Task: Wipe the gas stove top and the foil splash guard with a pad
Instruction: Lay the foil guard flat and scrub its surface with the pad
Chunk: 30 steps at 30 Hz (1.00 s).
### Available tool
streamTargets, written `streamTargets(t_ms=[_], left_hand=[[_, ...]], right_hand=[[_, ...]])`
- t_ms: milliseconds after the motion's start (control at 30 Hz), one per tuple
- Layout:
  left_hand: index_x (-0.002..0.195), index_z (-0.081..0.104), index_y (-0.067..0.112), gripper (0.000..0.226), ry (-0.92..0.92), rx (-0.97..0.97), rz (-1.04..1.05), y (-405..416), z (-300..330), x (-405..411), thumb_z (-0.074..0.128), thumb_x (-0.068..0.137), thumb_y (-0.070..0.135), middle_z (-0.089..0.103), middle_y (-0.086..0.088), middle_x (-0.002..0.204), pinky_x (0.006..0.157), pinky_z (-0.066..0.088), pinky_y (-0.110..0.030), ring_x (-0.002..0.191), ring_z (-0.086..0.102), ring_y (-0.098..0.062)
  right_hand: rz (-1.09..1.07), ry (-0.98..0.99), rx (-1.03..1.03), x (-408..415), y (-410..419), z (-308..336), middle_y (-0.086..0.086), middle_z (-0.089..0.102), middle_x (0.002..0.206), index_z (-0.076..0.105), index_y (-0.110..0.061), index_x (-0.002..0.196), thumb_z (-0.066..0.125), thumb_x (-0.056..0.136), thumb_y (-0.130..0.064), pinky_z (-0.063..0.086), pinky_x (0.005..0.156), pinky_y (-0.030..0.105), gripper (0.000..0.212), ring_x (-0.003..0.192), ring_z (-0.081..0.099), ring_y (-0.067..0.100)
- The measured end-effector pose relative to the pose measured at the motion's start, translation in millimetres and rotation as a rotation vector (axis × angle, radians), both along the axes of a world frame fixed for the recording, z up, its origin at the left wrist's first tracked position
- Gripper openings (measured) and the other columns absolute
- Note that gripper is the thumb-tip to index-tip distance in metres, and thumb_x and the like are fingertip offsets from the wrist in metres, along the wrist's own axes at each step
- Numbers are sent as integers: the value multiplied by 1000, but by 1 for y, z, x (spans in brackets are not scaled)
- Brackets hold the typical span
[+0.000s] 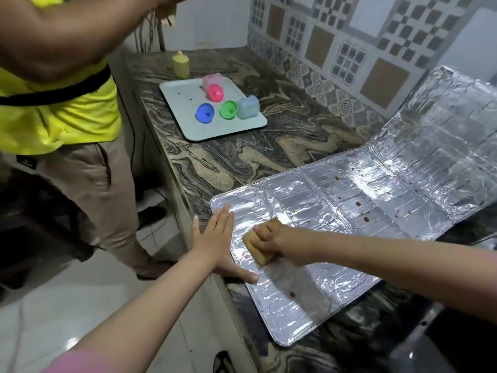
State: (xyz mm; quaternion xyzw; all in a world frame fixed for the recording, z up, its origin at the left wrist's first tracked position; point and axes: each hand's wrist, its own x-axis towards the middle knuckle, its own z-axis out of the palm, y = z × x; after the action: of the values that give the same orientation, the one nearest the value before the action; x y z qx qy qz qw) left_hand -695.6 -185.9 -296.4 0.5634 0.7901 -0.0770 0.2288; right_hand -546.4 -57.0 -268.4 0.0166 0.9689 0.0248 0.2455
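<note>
right hand [271, 238] is curled down over the pad [258, 247], fingers clamped across its top, pressing it flat onto the near panel of the foil splash guard [349, 189]. left hand [215, 238] is spread wide open, palm down, pinning the guard's left edge where it meets the worktop [215, 162]. the guard is unfolded and lying mostly flat on the worktop, its far panels bending up toward the tiled wall. brown spots [360, 211] dot the middle panels and there's one more [292, 293] on the near panel, so i'd say the wiping has a good way to go.

what could go wrong: foil this thin probably creases or tears if the pad drags hard against a ridge, and if the left hand lifts, the sheet will likely slide off the worktop edge, since the near corner sits close to it.

hard to see: the stove is barely in frame, just a dark shape [470, 332] at the bottom right, so no clue how dirty it is. someone in a yellow shirt [53, 109] stands just beside the worktop, cut off at the top. a tray [174, 103] of coloured cups sits further back.
</note>
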Motion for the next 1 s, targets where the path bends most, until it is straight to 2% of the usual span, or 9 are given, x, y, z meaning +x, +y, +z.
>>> streamTargets(t_ms=[100,233,400,467,533,633,767,900,1000], left_hand=[[147,-28,15,163,9,-13,-7,0,0,0,46,30,102,-45,3,147,103,-26,-59,140,-35,-17],[147,-29,16,164,7,-25,-4,0,1,-1,46,29,102,-44,4,147,103,-24,-61,140,-34,-17],[148,-27,16,164,22,-31,-13,-3,2,1,44,28,102,-40,3,150,104,-22,-62,142,-30,-18],[148,-26,15,164,46,-40,-13,-5,3,2,43,28,103,-39,1,151,105,-22,-62,143,-29,-20],[149,-25,14,164,61,-39,-4,-8,4,2,43,29,103,-37,0,152,106,-21,-62,143,-27,-20],[149,-23,14,162,55,-26,20,-16,5,3,46,32,101,-36,0,153,106,-20,-62,144,-26,-19],[151,-20,15,160,31,15,58,-20,4,5,52,34,99,-33,2,155,107,-18,-62,144,-25,-17],[151,-20,16,159,26,13,76,-20,4,6,56,36,96,-33,2,155,107,-18,-63,145,-25,-17],[151,-20,16,158,32,-1,89,-19,5,7,61,38,92,-31,2,156,107,-17,-63,145,-23,-17]], right_hand=[[33,-115,-144,37,-6,3,14,41,136,41,-17,139,62,75,-11,29,95,33,67,115,39,32],[-56,-353,-237,66,-12,16,13,35,140,38,-40,135,54,76,-10,43,96,44,68,121,43,34],[-159,-598,-347,76,-29,50,0,44,148,51,-29,136,49,82,4,36,99,23,63,129,45,21],[-236,-567,-406,74,-32,59,3,58,135,58,-24,131,46,75,8,43,92,23,66,114,56,12],[-308,-454,-421,67,-27,68,6,71,108,63,-23,125,44,72,11,44,73,22,66,84,54,0],[-379,-193,-369,43,-17,79,-5,73,96,61,-28,126,41,80,11,42,65,21,63,72,54,2],[-326,85,-229,0,-14,55,-6,55,137,47,-31,139,52,86,-6,46,90,25,58,114,58,15],[-39,-69,-20,-10,-37,16,14,46,139,46,-15,137,58,86,-16,44,96,37,53,118,51,33],[107,-155,64,7,-58,16,21,26,151,36,-10,143,53,85,-6,38,105,42,61,129,40,36]])
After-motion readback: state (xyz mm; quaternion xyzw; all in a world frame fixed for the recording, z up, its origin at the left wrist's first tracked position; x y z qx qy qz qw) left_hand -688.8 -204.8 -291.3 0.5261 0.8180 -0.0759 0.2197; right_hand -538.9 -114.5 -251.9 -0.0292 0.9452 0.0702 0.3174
